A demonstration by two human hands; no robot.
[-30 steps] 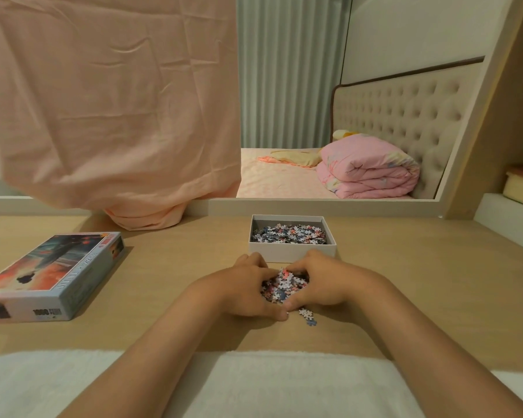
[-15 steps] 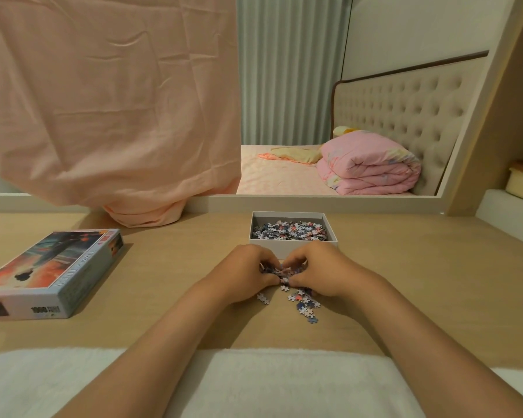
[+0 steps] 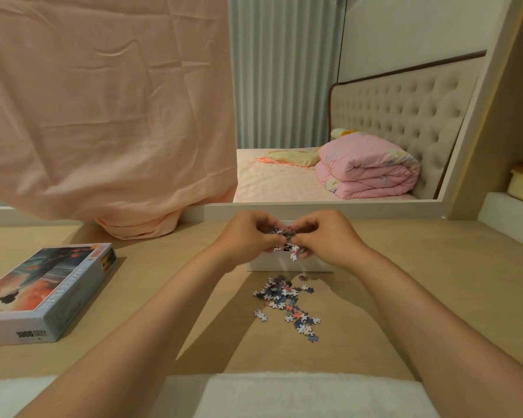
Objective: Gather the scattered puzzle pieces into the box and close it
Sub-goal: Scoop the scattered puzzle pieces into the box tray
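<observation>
Now lifted above box (image 3: 284, 264), left hand (image 3: 245, 236) and right hand (image 3: 328, 240) clutching pieces (image 3: 282, 232), strays (image 3: 284, 292) dropped

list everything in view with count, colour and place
white box: one, white, mid-table, partly behind the hands
loose puzzle pieces: many, blue, white, pink, on the table before the box
held puzzle pieces: a clump, mixed colours, above the box
printed lid: one, orange and grey, on the table at left
table: one, light wood
pink cloth: one, hanging upper left
mirror: one, white frame, behind the table
white towel: one, near edge
left hand: one, holding the clump
right hand: one, holding the clump
</observation>
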